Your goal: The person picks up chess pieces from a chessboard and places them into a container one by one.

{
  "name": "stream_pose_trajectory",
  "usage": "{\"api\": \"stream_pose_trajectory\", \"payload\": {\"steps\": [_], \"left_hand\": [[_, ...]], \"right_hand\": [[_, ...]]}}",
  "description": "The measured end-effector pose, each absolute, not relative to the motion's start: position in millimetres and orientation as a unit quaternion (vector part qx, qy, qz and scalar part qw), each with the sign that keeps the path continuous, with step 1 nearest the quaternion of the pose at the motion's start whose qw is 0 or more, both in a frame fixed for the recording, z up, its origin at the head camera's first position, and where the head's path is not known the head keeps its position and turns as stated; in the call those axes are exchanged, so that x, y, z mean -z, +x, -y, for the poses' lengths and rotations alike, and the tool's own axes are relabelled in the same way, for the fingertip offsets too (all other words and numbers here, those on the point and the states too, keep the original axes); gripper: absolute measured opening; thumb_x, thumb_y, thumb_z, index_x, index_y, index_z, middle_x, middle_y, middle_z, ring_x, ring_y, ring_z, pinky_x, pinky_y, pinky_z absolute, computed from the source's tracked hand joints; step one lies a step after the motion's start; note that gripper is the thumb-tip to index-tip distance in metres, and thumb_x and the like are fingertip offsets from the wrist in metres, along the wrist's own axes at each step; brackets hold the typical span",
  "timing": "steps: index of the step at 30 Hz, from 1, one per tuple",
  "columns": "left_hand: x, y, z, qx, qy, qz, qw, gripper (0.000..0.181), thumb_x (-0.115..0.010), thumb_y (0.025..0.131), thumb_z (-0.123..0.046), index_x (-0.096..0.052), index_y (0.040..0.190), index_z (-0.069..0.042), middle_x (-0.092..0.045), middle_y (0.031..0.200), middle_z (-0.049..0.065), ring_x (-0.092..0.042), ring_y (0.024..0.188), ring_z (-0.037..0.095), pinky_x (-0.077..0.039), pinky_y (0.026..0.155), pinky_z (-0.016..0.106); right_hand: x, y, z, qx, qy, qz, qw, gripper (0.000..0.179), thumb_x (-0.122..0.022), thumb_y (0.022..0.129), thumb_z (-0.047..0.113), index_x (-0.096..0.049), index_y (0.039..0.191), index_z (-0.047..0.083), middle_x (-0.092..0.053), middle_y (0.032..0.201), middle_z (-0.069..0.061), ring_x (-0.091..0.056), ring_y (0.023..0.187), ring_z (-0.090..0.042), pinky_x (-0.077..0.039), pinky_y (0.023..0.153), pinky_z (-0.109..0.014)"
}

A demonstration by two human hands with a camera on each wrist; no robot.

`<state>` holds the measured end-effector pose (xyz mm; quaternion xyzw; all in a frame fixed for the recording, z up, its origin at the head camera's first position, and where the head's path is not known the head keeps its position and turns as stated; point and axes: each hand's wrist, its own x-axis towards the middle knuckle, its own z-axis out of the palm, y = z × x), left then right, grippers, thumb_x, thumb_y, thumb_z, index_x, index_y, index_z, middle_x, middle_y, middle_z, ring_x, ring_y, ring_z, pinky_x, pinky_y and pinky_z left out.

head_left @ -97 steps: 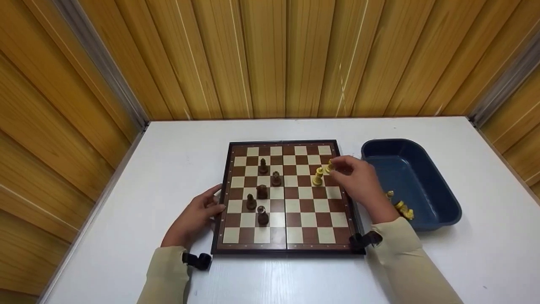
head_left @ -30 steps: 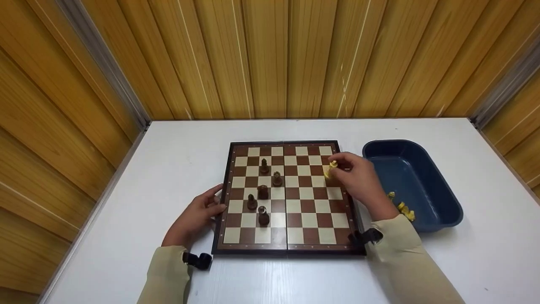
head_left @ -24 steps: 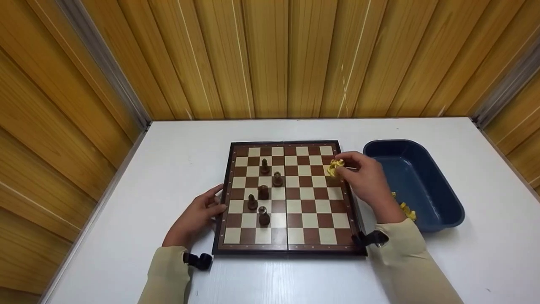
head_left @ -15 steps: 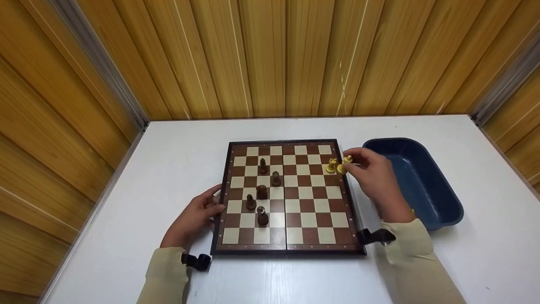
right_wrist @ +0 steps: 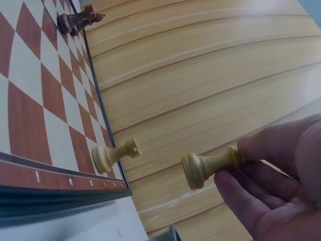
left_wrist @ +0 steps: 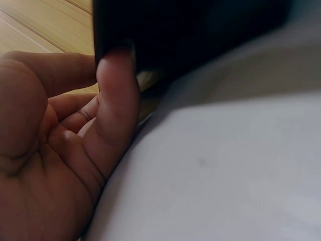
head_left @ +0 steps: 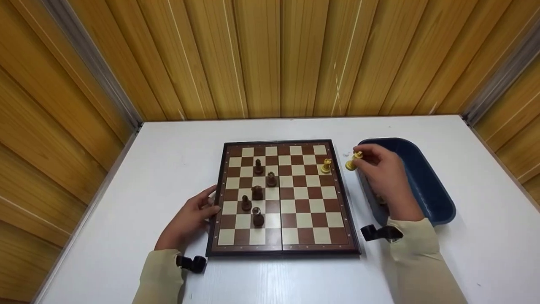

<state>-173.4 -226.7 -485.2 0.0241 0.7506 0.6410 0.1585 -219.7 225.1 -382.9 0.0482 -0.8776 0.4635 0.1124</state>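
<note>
My right hand (head_left: 386,173) pinches a yellow chess piece (right_wrist: 205,168) between thumb and fingers, above the table between the board and the blue bin. The piece's top is hidden by the fingertips in the right wrist view. A yellow rook (head_left: 326,166) stands on the right edge column of the chessboard (head_left: 303,251). Several dark brown pieces, among them a rook (head_left: 258,216) and a knight (head_left: 257,193), stand upright on the left half. My left hand (head_left: 187,219) rests against the board's left edge, its thumb (left_wrist: 118,95) touching the dark side.
Right of the board is a blue plastic bin (head_left: 432,190), partly covered by the right hand and sleeve. The white table (head_left: 181,164) meets wood-patterned walls (head_left: 253,59) at the back and sides.
My right hand has lifted the taller yellow piece off the board and carried it right, past the board's edge. The yellow rook stays on its square. The left hand stays at the board's edge.
</note>
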Motion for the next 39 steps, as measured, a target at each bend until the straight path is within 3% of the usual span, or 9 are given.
{"api": "stream_pose_trajectory", "payload": {"steps": [7, 14, 20, 24, 34, 39], "left_hand": [[487.4, -174.9, 226.2, -0.643, 0.028, -0.750, 0.154, 0.067, -0.061, 0.094, -0.011, -0.029, 0.153, -0.019, -0.055, 0.105, 0.014, -0.063, 0.080, 0.019, -0.058, 0.059, 0.039], [488.2, -174.2, 227.0, -0.635, 0.035, -0.757, 0.149, 0.067, -0.061, 0.094, -0.010, -0.029, 0.153, -0.016, -0.056, 0.103, 0.012, -0.062, 0.079, 0.017, -0.058, 0.061, 0.037], [487.6, -173.8, 227.9, -0.618, 0.049, -0.771, 0.147, 0.069, -0.061, 0.094, -0.011, -0.027, 0.153, -0.012, -0.056, 0.102, 0.013, -0.062, 0.079, 0.016, -0.058, 0.061, 0.035], [486.9, -174.6, 227.3, -0.618, 0.037, -0.771, 0.152, 0.069, -0.062, 0.094, -0.012, -0.028, 0.153, -0.015, -0.056, 0.104, 0.012, -0.062, 0.079, 0.017, -0.058, 0.060, 0.035], [485.8, -172.9, 226.6, -0.611, 0.042, -0.775, 0.155, 0.069, -0.061, 0.094, -0.013, -0.026, 0.154, -0.015, -0.055, 0.105, 0.014, -0.061, 0.079, 0.017, -0.058, 0.059, 0.034], [486.6, -174.0, 226.7, -0.616, 0.043, -0.771, 0.154, 0.069, -0.061, 0.095, -0.012, -0.026, 0.154, -0.016, -0.054, 0.105, 0.014, -0.061, 0.080, 0.018, -0.058, 0.059, 0.035]], "right_hand": [[377.9, -218.9, -241.0, -0.447, 0.013, 0.889, 0.097, 0.032, -0.066, 0.093, 0.022, -0.064, 0.122, 0.009, -0.064, 0.120, -0.010, -0.060, 0.107, -0.018, -0.047, 0.077, -0.010], [377.9, -217.4, -255.2, -0.449, -0.027, 0.888, 0.094, 0.032, -0.064, 0.094, 0.024, -0.063, 0.123, 0.011, -0.062, 0.121, -0.008, -0.058, 0.106, -0.015, -0.049, 0.078, -0.012], [377.2, -218.8, -263.5, -0.439, -0.040, 0.894, 0.084, 0.034, -0.064, 0.094, 0.028, -0.063, 0.124, 0.011, -0.060, 0.124, -0.009, -0.058, 0.111, -0.021, -0.049, 0.079, -0.015], [378.3, -220.4, -269.0, -0.425, -0.037, 0.900, 0.083, 0.033, -0.064, 0.094, 0.025, -0.063, 0.122, 0.009, -0.061, 0.121, -0.012, -0.058, 0.111, -0.024, -0.048, 0.075, -0.015], [388.0, -224.3, -276.1, -0.393, -0.036, 0.919, 0.019, 0.032, -0.058, 0.096, 0.018, -0.060, 0.126, 0.008, -0.059, 0.124, -0.017, -0.059, 0.109, -0.032, -0.052, 0.088, -0.043], [390.4, -226.1, -278.7, -0.369, -0.031, 0.929, 0.007, 0.032, -0.057, 0.095, 0.014, -0.061, 0.125, 0.007, -0.059, 0.124, -0.019, -0.059, 0.106, -0.033, -0.052, 0.085, -0.043]]}}
